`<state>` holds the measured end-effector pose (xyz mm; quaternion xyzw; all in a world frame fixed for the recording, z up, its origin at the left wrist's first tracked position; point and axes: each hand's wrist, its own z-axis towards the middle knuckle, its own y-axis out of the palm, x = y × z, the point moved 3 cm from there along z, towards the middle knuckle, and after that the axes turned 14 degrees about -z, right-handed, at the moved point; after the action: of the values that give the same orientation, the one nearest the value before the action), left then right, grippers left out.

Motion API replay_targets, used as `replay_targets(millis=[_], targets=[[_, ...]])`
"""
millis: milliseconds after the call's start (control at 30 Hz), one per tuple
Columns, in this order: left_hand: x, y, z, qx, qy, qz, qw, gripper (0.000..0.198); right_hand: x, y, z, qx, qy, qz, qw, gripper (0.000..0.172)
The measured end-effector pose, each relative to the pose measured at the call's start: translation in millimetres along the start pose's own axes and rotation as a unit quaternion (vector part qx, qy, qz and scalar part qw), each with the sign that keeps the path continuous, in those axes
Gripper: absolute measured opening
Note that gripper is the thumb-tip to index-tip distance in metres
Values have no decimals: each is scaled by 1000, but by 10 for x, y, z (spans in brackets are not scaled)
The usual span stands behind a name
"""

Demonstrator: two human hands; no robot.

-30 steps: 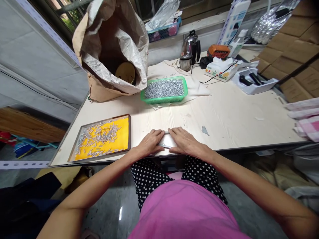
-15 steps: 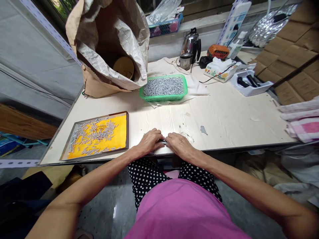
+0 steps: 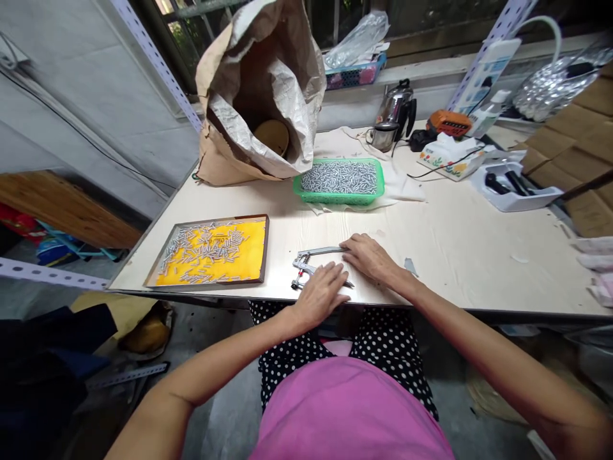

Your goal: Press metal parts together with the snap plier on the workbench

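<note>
A silver pliers-like hand tool [image 3: 318, 251] lies near the table's front edge, its two handles spread, with a spring and a small red part at its left end. My left hand [image 3: 320, 292] rests over the lower handle, fingers stretched out and open; part of that handle is hidden under it. The fingers of my right hand [image 3: 371, 257] are bent round the right end of the upper handle. To the left, a shallow tray [image 3: 267, 246] with a yellow bottom holds many small metal pins [image 3: 205, 246]. Behind the tool sits a green basket [image 3: 341, 199] filled with similar pins.
A large open paper sack [image 3: 225, 153] stands at the back left. Along the back right are a metal kettle [image 3: 398, 105], a metal cup [image 3: 384, 136], an orange battery [image 3: 449, 122], a tissue pack [image 3: 450, 160] and a white tray [image 3: 517, 199]. A grey scrap [image 3: 410, 266] lies by my right forearm.
My hands were close together at the table edge, mostly hiding the tool. Now they are farther apart and the tool shows with its handles spread. The view has shifted left.
</note>
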<state>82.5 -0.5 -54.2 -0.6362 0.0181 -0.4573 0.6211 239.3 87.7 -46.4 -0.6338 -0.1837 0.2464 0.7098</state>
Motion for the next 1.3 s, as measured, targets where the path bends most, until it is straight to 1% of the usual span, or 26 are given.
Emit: replay_targets(millis=[67, 167, 267, 333, 367, 433, 500, 567, 633, 700, 733, 767, 800, 833, 900, 967, 1033, 1100, 1167, 1233, 1300], targets=[[49, 80, -42, -3, 0, -18, 1000, 47, 1, 47, 55, -2, 2, -27, 1000, 20], [83, 91, -60, 1, -12, -47, 999, 43, 61, 51, 195, 5, 8, -58, 998, 17], [89, 58, -51, 11, -18, -65, 998, 44, 97, -27, 360, 2, 28, -80, 996, 17], [79, 56, -38, 19, -15, -68, 997, 47, 5, -107, 443, -6, 27, -82, 996, 17], [72, 65, -31, 21, -12, -70, 997, 49, -95, -147, 472, -6, 7, -78, 997, 18], [67, 95, -23, 16, -6, -76, 997, 51, -383, -209, 505, -4, -81, -56, 995, 19], [88, 119, -45, 8, -13, -85, 996, 49, -703, -220, 507, -16, -188, -33, 982, 15], [160, 106, -130, -4, -12, -100, 995, 42, -946, -175, 504, -33, -255, -25, 966, 11], [273, 21, -292, -3, 21, -112, 994, 35, -1078, -96, 512, -32, -282, -27, 959, 12], [347, -159, -520, 28, 54, -103, 993, 28, -1125, -7, 527, -16, -293, -23, 956, 14], [336, -287, -646, 58, 50, -87, 993, 25, -1130, 34, 534, -9, -295, -11, 955, 15], [281, -436, -771, 92, 26, -64, 993, 23, -1127, 65, 538, -2, -297, 10, 955, 16], [184, -601, -890, 127, -14, -35, 991, 23, -1118, 81, 543, 8, -295, 39, 955, 16], [53, -776, -997, 162, -63, -1, 985, 23, -1102, 78, 549, 20, -289, 74, 954, 17], [-272, -1111, -1156, 195, -161, 73, 965, 25, -1035, 5, 582, 62, -255, 154, 953, 18], [-602, -1376, -1220, 182, -233, 130, 947, 23, -899, -157, 650, 129, -192, 224, 947, 17], [-874, -1544, -1210, 146, -279, 157, 936, 22, -680, -370, 754, 206, -102, 259, 938, 14], [-1050, -1623, -1163, 111, -306, 161, 932, 22, -406, -582, 884, 276, -6, 256, 927, 12], [-1141, -1638, -1118, 88, -322, 153, 930, 23, -122, -755, 1033, 321, 60, 238, 915, 11], [-1202, -1620, -1100, 81, -332, 146, 928, 23, 135, -872, 1198, 327, 74, 222, 916, 12], [-1289, -1603, -1107, 92, -335, 155, 925, 25, 352, -938, 1341, 297, 65, 188, 934, 15]])
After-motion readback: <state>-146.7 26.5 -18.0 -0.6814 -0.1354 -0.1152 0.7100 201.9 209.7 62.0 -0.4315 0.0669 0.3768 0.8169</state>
